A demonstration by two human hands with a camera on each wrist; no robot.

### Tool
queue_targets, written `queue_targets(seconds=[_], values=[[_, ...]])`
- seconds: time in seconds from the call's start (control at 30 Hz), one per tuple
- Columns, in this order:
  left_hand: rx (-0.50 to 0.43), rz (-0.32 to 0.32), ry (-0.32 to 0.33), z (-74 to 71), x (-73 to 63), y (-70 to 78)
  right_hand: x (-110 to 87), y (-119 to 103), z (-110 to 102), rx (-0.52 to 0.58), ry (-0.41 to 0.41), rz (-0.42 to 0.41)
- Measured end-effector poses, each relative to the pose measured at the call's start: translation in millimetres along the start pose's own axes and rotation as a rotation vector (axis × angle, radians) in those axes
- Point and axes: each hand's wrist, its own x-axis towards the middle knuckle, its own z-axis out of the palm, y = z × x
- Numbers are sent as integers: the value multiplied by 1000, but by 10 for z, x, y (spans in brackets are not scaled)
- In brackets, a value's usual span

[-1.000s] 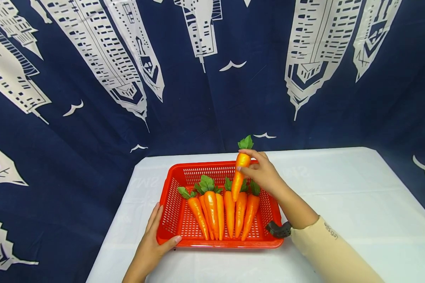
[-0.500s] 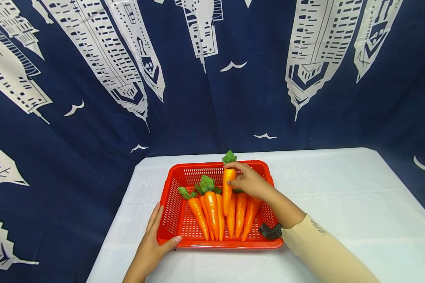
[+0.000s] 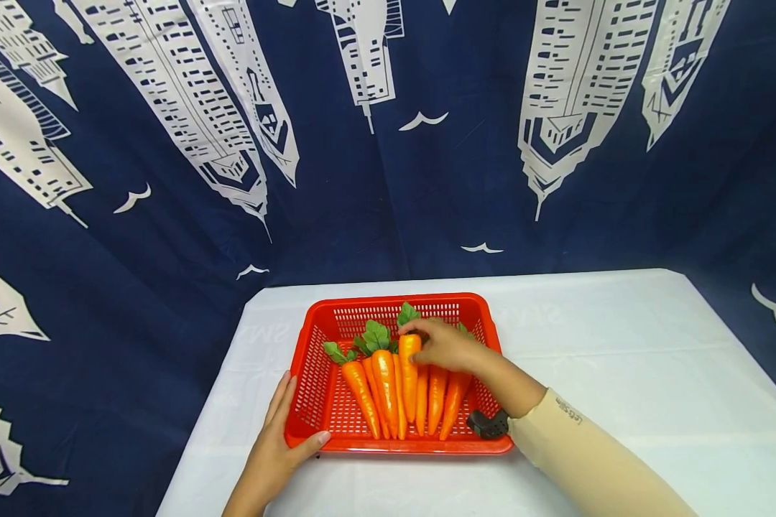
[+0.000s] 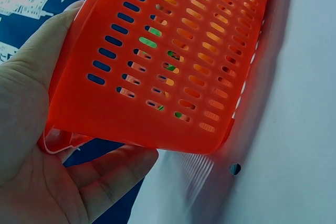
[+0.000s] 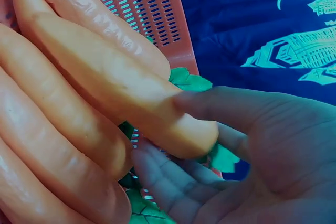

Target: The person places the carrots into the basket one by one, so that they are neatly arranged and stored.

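Note:
In the head view, a red plastic basket point(image 3: 420, 446) holds several orange carrots point(image 3: 360, 395) with green leafy tops, lying side by side. My right hand point(image 3: 445, 346) pinches one carrot point(image 3: 409, 388) near its leafy end, low over the others. The right wrist view shows the thumb on this carrot point(image 5: 110, 72) and the fingers at its other side. My left hand point(image 3: 276, 434) holds the basket's near left corner, thumb at the near rim and fingers along the left side. In the left wrist view, the slotted wall point(image 4: 142, 114) sits between thumb and fingers.
The basket stands on a table with a white cloth point(image 3: 621, 373). Behind it hangs a dark blue curtain point(image 3: 388, 187) with white building prints. A black device point(image 3: 488, 424) is worn at the right wrist, over the basket's near right corner.
My right hand has carried the carrot leftward and down, from above the basket's right half to the row's middle. The left hand has stayed at the corner.

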Motion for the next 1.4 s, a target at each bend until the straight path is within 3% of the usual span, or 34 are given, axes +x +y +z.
queue_targets(seconds=[0.3, 0.5, 0.7, 0.87, 1.07, 1.4], values=[[6, -6, -1, 3, 1, -1, -13, 52, 31, -100, -107, 15], [25, -16, -8, 0, -12, 11, -51, 40, 25, -99, -106, 41], [70, -18, -12, -24, -18, 23, -34, 37, 0, -115, -3, 22], [89, -17, -17, -46, -17, 50, -60, -10, -63, -41, 107, -1], [130, -18, -21, -59, -18, 91, -200, -106, -205, 54, 164, -20], [122, -31, 31, -78, 7, 133, -483, -56, -454, 73, 276, -33]])
